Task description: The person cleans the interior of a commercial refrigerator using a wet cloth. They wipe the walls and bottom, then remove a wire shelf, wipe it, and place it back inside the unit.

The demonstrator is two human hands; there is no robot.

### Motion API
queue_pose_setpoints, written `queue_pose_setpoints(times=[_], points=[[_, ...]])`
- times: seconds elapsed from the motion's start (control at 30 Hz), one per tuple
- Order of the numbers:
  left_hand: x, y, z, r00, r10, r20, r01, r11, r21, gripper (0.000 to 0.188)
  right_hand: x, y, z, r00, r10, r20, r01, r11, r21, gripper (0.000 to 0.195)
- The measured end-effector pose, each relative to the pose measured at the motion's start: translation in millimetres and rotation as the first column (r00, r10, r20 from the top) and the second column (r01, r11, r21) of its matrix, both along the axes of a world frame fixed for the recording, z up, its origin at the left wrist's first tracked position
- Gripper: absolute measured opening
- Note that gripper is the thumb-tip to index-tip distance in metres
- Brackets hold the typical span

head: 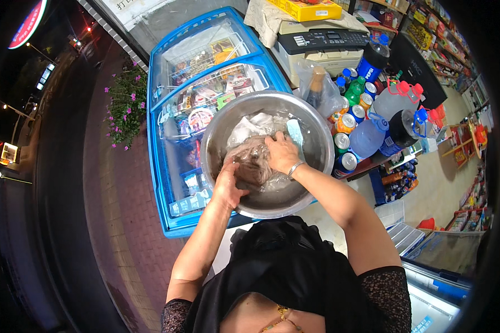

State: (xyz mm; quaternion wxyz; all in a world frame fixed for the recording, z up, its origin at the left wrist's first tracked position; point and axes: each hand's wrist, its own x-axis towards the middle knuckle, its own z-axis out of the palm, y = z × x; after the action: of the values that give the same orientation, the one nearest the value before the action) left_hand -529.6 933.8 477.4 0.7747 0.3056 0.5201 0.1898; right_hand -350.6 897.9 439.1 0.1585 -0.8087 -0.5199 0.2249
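Observation:
A wide stainless steel basin (271,210) holds water and rests over the blue-framed chest freezer. In it lies a wet brownish cloth (250,160), with a white cloth (256,125) just beyond. My left hand (229,185) is at the near left side of the brown cloth, thumb and fingers spread. My right hand (282,153), with a metal bangle at the wrist, presses down at the cloth's right side, its fingertips partly in the water; whether they grip any fabric cannot be told. A pale blue piece (294,132) stands against the water beside my right fingers.
The chest freezer (160,183) with glass lids holds packaged goods. Right of the basin crowd drink cans (346,162), a blue-capped jug (368,135) and a Pepsi bottle (371,62). A printer (321,45) stands behind. Pink flowers (127,100) grow at the left beside paving.

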Motion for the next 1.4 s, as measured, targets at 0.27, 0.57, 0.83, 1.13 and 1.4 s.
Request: queue_pose_setpoints(times=[0.27, 0.57, 0.83, 1.13, 1.4], points=[[8, 32, -16, 0.908, 0.022, 0.417, 0.117, 0.945, -0.305, 0.058, -54, -18, 72, 0.332, 0.102, -0.938, 0.234, 0.954, 0.187, 0.017], [24, 50, -70, 0.596, -0.029, 0.803, 0.238, 0.961, -0.141, 0.026, -73, -23, 55, 0.902, 0.346, -0.257, -0.152, 0.813, 0.561, 0.025], [23, 26, -52, 0.903, -0.038, 0.428, 0.007, 0.997, 0.074, 0.027, -38, 1, 25, 0.98, 0.2, 0.007, -0.178, 0.855, 0.486, 0.03], [-12, 18, -8, 0.984, 0.131, 0.117, -0.144, 0.984, 0.104, 0.051, 0, -9, 15, 0.999, 0.01, -0.048, -0.007, 0.998, 0.058, 0.043], [-4, 17, -13, 0.998, -0.067, -0.004, 0.067, 0.989, 0.133, 0.061, 6, -8, 8, 0.911, 0.405, 0.071, -0.4, 0.913, -0.076, 0.041]])
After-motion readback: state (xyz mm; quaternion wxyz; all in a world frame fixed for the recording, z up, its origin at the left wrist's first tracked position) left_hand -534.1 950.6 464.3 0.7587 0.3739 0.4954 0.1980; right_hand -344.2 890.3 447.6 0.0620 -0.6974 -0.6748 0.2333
